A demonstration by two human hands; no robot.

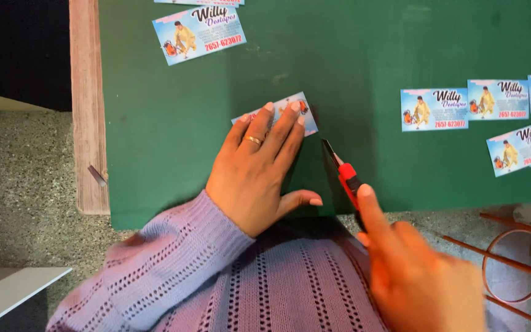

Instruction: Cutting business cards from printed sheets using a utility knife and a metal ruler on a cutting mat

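Where fingers flatten it, glossy rectangular card (290, 110) on matte green board (173, 123).

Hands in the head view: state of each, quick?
Left hand: open, flat on a small blue printed card.
Right hand: closed around a red utility knife.

A single head-worn camera looks steeply down from close above the person's lap. A green board (370, 55) fills the view from 10 to 3 o'clock. Both hands sit near the centre and 5 o'clock, and speckled floor (19, 184) lies at 9 o'clock.
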